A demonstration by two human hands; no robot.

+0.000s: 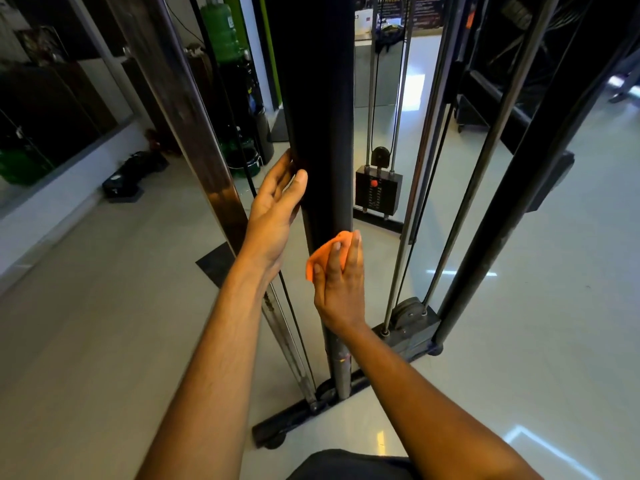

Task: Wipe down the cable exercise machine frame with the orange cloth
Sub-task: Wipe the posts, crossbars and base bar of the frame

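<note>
Against the black post (317, 133) of the cable machine, the orange cloth (327, 256) is mostly hidden under the right hand (341, 289), whose straight fingers press it flat to the post's lower front. Higher up, the left hand (277, 209) rests on the post's left edge, fingers relaxed and apart, their tips out of sight behind it. Right of the post sits the weight stack (378, 192).

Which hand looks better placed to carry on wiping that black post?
The right hand. It already presses the orange cloth flat against the black post. The left hand rests higher on the post's side with no cloth, seemingly just steadying.
</note>
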